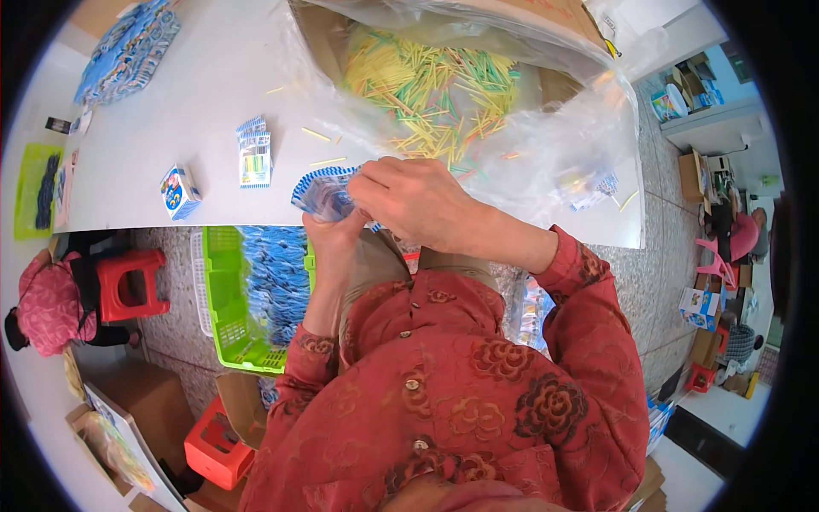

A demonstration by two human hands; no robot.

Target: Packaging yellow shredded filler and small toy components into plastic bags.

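At the table's front edge, my left hand (334,229) is closed on a small clear plastic packet (326,194) with a blue-and-white striped border. My right hand (414,194) bends over from the right, its fingers closed at the packet's right side; the fingertips are partly hidden. To the left, a filled packet (255,158) with pale sticks showing lies on the table. Beside it is a small blue-and-white box (179,192). Beyond my hands, a large carton lined with clear plastic (546,141) holds a heap of thin yellow, green and orange sticks (426,81).
Stacked blue packets (128,53) lie at the table's far left. Loose sticks (316,134) are scattered near the carton. Below the edge, a green basket (229,328) holds blue packets (277,282). Red stools (132,286) and a seated person (58,294) are at left.
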